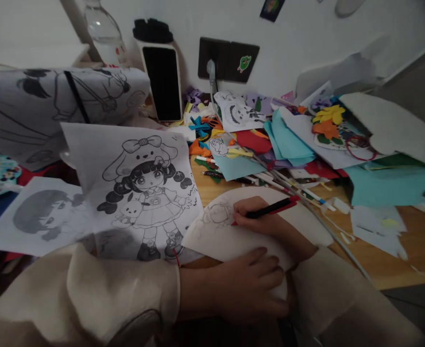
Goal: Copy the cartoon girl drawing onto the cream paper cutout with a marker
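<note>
My right hand is closed around a black pen with a red end, its tip down on a white fan-shaped sheet. A faint line sketch of a figure shows on this sheet beside the pen tip. My left hand lies flat across the sheet's near edge, fingers slightly bent and a little apart, with nothing in them. Just left of the sheet is a printed black-and-white drawing of a girl in a dog-eared hat. Its lower right corner nearly meets the fan-shaped sheet.
Coloured paper scraps and teal paper crowd the back of the table. A phone leans against a black-lidded cup, near a clear bottle. A cable runs from the wall socket across the table.
</note>
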Available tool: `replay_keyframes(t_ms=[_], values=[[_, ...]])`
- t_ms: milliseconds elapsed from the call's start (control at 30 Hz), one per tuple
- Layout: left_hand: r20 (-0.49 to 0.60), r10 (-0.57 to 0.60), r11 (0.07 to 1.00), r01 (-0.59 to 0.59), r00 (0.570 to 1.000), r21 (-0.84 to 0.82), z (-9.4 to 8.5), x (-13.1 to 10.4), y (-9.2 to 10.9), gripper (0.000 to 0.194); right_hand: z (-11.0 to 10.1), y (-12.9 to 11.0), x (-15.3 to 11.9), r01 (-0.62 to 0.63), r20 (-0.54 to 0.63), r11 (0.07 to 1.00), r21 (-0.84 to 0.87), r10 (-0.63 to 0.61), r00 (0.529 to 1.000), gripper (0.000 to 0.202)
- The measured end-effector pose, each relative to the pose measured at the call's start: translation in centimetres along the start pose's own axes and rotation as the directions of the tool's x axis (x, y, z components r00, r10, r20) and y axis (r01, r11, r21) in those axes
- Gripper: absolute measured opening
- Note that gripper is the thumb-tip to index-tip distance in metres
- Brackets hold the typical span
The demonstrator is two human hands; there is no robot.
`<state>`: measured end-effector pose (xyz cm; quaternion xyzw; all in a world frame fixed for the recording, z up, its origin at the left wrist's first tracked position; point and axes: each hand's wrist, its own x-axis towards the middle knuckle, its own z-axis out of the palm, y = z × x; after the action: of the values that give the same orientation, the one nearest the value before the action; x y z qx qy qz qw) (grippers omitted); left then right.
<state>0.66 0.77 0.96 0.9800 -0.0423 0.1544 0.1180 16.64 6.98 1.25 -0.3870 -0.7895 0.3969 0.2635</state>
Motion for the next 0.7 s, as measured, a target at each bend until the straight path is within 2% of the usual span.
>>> replay_keyframes(t_ms=[700], values=[[-0.007, 0.007, 1.000, -0.007, 1.000, -0.016, -0.03, -0.01, -0.01, 0.033, -0.30, 0.28, 0.03, 0.005, 0.035, 1.000, -0.015, -0.005, 0.999, 0.034]])
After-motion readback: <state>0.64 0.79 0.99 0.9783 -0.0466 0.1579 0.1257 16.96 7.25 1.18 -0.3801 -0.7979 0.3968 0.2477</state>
